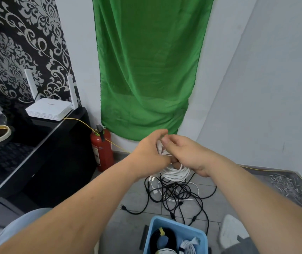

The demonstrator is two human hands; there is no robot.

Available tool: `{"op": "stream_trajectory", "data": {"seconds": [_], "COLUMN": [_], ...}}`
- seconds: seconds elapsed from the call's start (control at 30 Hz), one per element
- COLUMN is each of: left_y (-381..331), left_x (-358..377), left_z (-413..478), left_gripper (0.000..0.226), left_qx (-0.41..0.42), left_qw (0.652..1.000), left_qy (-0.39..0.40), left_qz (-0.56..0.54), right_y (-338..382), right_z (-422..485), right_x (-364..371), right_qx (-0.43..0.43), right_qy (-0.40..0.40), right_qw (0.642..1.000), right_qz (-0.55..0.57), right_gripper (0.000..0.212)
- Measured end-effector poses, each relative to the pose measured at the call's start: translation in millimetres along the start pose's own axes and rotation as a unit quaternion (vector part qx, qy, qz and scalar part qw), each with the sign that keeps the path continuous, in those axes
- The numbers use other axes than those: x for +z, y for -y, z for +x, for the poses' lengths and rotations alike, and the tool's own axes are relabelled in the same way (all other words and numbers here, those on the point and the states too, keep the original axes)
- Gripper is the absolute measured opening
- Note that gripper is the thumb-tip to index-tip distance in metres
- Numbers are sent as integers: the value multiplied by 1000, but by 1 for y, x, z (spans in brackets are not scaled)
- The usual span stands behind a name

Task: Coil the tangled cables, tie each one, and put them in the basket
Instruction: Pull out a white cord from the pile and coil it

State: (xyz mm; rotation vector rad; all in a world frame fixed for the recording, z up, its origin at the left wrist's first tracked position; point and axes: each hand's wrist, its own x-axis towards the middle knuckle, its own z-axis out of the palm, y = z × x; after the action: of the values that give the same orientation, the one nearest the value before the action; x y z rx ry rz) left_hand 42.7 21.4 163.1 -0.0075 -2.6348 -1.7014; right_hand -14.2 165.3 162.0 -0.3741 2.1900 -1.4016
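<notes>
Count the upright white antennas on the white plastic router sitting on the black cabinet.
2. One white antenna stands at the white router's back left corner as seen, the second antenna at its right end. No others show, though some could be hidden.

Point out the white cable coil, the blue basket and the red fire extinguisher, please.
white cable coil (175,173): head view, on the hanging loops.
blue basket (181,229): head view, on its far wall.
red fire extinguisher (102,151): head view, on the red body.
</notes>
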Motion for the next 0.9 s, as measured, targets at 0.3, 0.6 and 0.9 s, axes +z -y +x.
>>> {"op": "stream_trajectory", "data": {"seconds": [0.3,0.6,0.9], "left_y": [9,30,75], "left_x": [-21,-28,-34], "left_z": [3,-2,-5], "left_gripper": [33,11,7], "left_qx": [5,-31,-123], "left_qw": [994,998,980], "left_qy": [48,58,-31], "left_qz": [95,19,-154], "right_y": [4,-10,-35], "right_z": [1,11,28], "right_x": [4,8,55], "right_qx": [-34,28,83], "right_qy": [-24,-9,50], "right_qw": [990,990,933], "right_qz": [-136,138,346], "right_gripper": [60,119,38]}}
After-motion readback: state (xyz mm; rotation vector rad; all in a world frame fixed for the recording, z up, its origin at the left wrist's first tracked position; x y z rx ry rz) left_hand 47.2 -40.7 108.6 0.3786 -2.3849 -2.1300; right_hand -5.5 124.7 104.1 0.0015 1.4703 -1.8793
